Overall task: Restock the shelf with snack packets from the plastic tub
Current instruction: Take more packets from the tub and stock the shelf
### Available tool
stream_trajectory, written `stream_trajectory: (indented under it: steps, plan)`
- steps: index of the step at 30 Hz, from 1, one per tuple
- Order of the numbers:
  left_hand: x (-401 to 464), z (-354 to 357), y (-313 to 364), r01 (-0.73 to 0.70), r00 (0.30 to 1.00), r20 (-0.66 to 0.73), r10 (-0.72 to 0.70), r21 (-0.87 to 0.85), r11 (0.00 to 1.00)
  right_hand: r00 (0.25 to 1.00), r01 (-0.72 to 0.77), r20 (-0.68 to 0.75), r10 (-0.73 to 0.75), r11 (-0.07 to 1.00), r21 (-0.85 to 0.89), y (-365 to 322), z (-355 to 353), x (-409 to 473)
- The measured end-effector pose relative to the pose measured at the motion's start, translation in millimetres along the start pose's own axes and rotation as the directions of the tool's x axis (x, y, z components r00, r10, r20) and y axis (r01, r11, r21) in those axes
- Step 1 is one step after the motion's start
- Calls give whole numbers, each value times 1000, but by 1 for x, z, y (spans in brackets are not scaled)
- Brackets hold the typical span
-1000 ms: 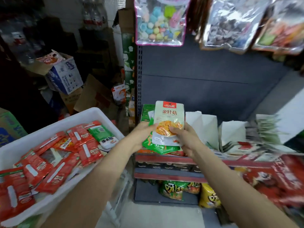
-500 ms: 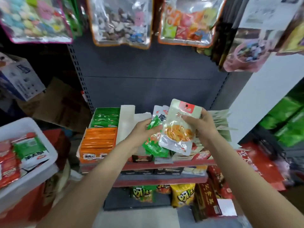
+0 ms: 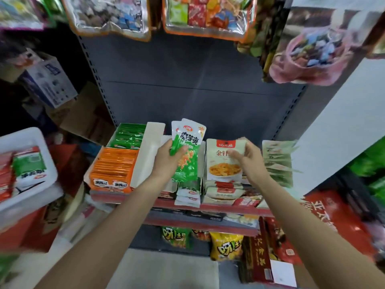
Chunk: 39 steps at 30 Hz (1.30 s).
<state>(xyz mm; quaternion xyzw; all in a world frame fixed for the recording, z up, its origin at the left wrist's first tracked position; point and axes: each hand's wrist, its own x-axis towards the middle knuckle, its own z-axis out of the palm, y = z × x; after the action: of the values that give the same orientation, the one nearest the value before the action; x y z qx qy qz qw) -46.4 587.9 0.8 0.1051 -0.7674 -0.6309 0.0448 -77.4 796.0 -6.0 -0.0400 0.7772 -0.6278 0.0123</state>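
My left hand grips a small stack of green snack packets, held upright above the shelf. My right hand pinches the top edge of a cream packet with yellow food printed on it, standing it at the front of a row of like packets in a display box. The white plastic tub sits at the left edge, holding red packets and a green-and-white one.
Open display boxes of orange packets and green packets stand at the shelf's left. Large candy bags hang overhead. Yellow and green chip bags fill the lower shelf. Cardboard boxes are stacked at left.
The view swung right, moving the tub to the left edge. My hands separated: the right carried the cream packet down into its row, and the left now holds the green packets alone.
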Motion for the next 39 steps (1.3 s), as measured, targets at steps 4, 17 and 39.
stream_trajectory:
  steps: [4, 17, 39]
  plan:
    - [-2, 0, -2, 2, 1000, -10, -2, -3, 1000, 990, -100, 89, 106, 992, -76, 11, 2, -5]
    - [-12, 1, 0, 6, 1000, -4, -6, -96, 995, 815, 7, 404, 415, 690, -724, 32, -5, 13]
    - [10, -24, -34, -131, 986, 159, 48, 560, 818, 927, 352, 329, -180, 721, -597, -31, 56, 34]
